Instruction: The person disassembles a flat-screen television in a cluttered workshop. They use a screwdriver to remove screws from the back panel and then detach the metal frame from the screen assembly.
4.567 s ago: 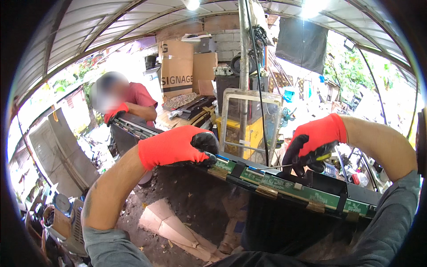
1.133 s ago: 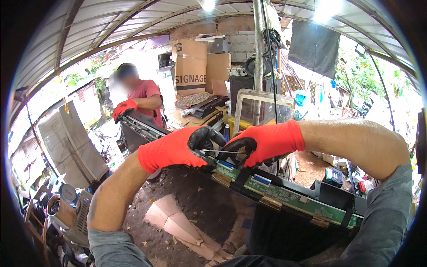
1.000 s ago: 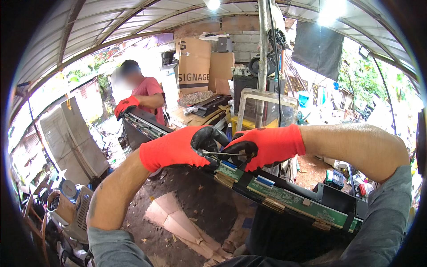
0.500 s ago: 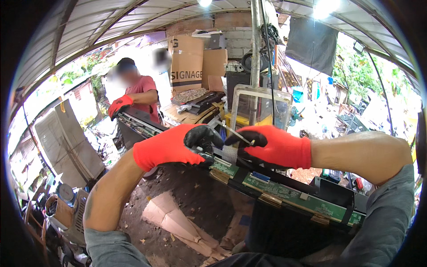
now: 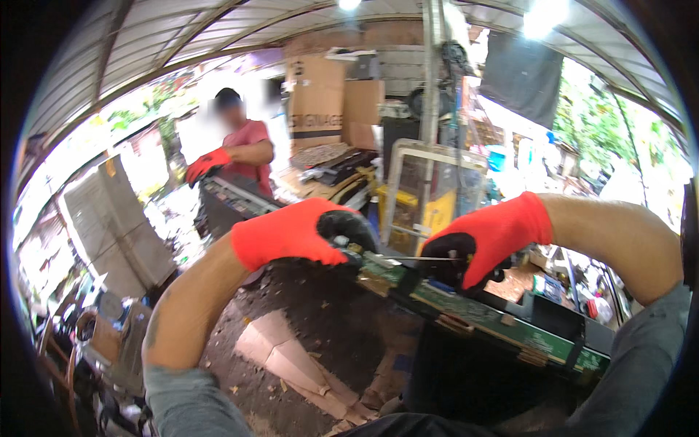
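A long green circuit board (image 5: pixel 502 320) runs along the top edge of a dark flat panel (image 5: pixel 473 379) standing in front of me. My left hand (image 5: pixel 302 231), in a red glove with black fingertips, grips the board's left end. In an identical glove, my right hand (image 5: pixel 480 244) holds a thin metal screwdriver (image 5: pixel 415 258) whose shaft points left, toward my left fingertips, just above the board.
Another person in a red shirt and red glove (image 5: pixel 240 149) works at a panel further back on the left. Cardboard boxes (image 5: pixel 320 102), a yellow-framed cage (image 5: pixel 429 189) and scrap lie behind. Below me are bare earth and a flat cardboard piece (image 5: pixel 291 357).
My right hand has drawn back to the right along the board, away from my left hand, with the screwdriver shaft now lying level between them. The left hand has kept its grip.
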Tool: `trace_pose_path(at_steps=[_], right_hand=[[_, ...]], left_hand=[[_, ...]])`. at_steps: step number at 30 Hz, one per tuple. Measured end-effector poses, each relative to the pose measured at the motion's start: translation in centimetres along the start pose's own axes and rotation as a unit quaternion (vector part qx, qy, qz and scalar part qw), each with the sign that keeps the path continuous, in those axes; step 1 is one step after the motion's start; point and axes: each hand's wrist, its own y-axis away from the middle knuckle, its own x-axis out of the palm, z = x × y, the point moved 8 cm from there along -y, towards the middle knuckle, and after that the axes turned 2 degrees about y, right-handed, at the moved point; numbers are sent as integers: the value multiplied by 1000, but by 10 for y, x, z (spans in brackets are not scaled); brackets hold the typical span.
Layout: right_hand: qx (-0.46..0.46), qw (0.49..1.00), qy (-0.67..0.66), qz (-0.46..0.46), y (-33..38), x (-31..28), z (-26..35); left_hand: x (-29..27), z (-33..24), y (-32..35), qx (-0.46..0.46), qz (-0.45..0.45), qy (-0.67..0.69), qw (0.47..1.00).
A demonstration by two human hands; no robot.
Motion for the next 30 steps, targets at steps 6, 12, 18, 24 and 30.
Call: trace_pose_path(at_steps=[6, 12, 18, 24, 30], right_hand=[[52, 980, -188, 28, 9, -1, -35], [70, 987, -61, -133, 51, -17, -20], [96, 960, 193, -176, 125, 16, 27], [237, 906, 278, -212, 180, 79, 28], [207, 894, 242, -316, 193, 101, 26]], left_hand=[[4, 3, -7, -52, 24, 19, 998], [3, 11, -2, -39, -44, 54, 997], [7, 9, -6, -69, -38, 80, 994], [11, -3, -12, -100, -22, 6, 995], [13, -5, -11, -60, -39, -9, 997]])
